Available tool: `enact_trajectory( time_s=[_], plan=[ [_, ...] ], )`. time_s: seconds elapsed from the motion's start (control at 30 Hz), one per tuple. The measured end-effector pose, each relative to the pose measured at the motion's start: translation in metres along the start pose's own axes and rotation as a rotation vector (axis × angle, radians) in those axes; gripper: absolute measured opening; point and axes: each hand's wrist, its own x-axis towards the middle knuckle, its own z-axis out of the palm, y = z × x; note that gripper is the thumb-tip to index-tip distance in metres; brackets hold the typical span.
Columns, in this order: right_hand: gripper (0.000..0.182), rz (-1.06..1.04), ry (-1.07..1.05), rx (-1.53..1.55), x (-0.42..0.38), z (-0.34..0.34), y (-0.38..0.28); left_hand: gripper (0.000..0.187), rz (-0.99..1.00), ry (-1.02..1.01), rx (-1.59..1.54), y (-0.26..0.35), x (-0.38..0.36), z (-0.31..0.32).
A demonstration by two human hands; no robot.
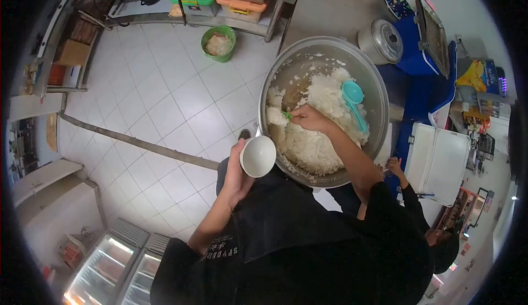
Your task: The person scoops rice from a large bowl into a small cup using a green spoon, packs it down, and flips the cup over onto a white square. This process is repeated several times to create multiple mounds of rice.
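Note:
My left hand (pixel 235 177) is closed around a white bowl (pixel 258 156), tipped so that its bare inside shows, beside the pot's near left rim. Over the rice, my right hand (pixel 309 117) grips the green handle of a rice paddle (pixel 287 115). Its blade is mostly hidden under a clump of white rice at the pot's left wall. The large metal pot (pixel 379 93) holds a big heap of cooked rice (pixel 311 148). On the heap's right side lies a turquoise scoop (pixel 352 92), apart from both hands.
A lidded metal pot (pixel 379 41) and a blue cooler (pixel 415 46) stand behind. At right are an open white cooler (pixel 440 162) and another person (pixel 418 209), one hand near it. A green basket (pixel 218 44) sits on the tiled floor; plastic bins (pixel 240 8) fill a low shelf.

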Motion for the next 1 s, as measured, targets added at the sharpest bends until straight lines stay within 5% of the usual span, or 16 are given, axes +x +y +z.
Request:
enact_trajectory(
  time_s=[0.1,0.17,0.3,0.4,0.47,0.5,0.83,0.9,0.93,1.0],
  plan=[
    [0.021,0.033,0.066,0.079,-0.009,-0.003,0.006,0.052,0.177,0.111,0.089,0.007,0.001,0.012],
    [0.026,0.137,0.062,0.246,-0.032,-0.019,-0.03,0.057,0.415,0.138,0.437,0.023,0.002,0.027],
    [0.029,-0.051,0.209,0.323,-0.08,-0.037,-0.072,0.065,0.644,0.181,0.661,0.005,0.058,0.075],
    [0.038,-0.156,0.778,-0.438,-0.098,-0.012,-0.082,0.051,0.546,0.117,0.554,-0.028,0.109,0.107],
    [0.043,0.243,0.758,-0.663,-0.103,0.014,-0.117,0.047,0.102,-0.084,0.152,-0.039,0.12,0.127],
    [0.049,0.38,0.724,-0.764,-0.106,0.02,-0.12,0.047,0.1,-0.099,0.172,-0.042,0.125,0.131],
    [0.049,0.349,0.709,-0.866,-0.145,0.002,-0.099,0.046,-0.032,-0.143,0.348,-0.04,0.155,0.145],
    [0.047,0.4,0.912,-0.714,-0.167,-0.011,-0.115,0.045,0.011,-0.194,0.257,-0.036,0.162,0.141],
    [0.047,0.379,0.906,-0.722,-0.173,-0.02,-0.099,0.045,0.058,-0.214,0.191,-0.031,0.161,0.143],
    [0.046,-0.234,1.291,-0.648,-0.181,-0.027,-0.053,0.046,0.116,-0.224,0.124,-0.026,0.163,0.14]
  ],
)
